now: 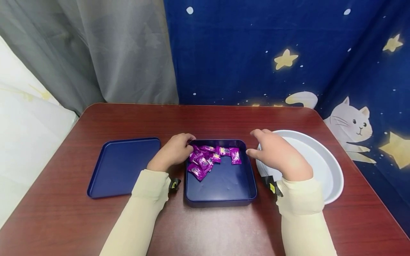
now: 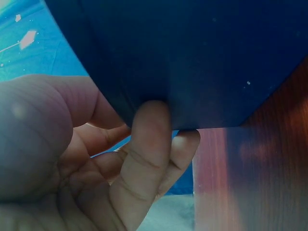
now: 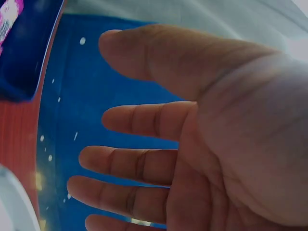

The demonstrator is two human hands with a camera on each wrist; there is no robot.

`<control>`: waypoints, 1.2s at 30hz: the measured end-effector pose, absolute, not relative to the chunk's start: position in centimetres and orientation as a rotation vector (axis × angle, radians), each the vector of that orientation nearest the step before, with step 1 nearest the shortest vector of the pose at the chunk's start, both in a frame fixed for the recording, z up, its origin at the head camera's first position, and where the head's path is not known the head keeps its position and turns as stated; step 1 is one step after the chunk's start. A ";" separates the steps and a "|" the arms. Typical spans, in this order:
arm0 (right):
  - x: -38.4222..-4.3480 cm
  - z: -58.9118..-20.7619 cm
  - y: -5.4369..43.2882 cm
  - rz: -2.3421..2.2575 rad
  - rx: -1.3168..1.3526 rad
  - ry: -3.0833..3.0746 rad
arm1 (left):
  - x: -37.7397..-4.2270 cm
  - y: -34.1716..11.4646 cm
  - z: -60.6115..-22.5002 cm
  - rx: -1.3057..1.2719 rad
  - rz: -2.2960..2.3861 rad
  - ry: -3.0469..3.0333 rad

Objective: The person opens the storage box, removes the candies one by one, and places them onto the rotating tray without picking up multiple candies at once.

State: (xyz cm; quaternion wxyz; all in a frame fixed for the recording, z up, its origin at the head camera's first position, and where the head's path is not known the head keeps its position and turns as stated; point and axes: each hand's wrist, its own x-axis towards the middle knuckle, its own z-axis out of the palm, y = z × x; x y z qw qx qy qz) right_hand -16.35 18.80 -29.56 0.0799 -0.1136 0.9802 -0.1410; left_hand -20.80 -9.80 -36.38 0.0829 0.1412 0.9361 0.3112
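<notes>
The left hand (image 1: 172,151) grasps the blue box (image 1: 224,185) leftside; the right hand (image 1: 282,153), fingers released, hovers beside its right.

An open, dark blue box (image 1: 224,186), squarish with rounded corners and low walls, stands upright on a reddish-brown table (image 1: 221,231), roughly midway between the left and right edges and well apart from the far edge. Inside, small candies (image 1: 199,161) in shiny purple wrappers pile against the box's left wall and far-left corner, a few strung along the far wall toward the far-right corner.
</notes>
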 end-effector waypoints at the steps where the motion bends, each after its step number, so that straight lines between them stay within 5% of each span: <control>1: -16.3 -29.6 18.5 -0.420 -0.352 2.935 | -20.8 -9.8 -36.4 0.421 0.930 2.795; 15: -17.3 -32.3 14.3 -0.339 -0.683 2.924 | -20.7 -9.9 -36.2 0.408 0.930 2.798; 36: -17.7 -35.0 12.5 -0.147 -0.525 2.847 | -20.8 -9.8 -36.3 0.420 0.929 2.793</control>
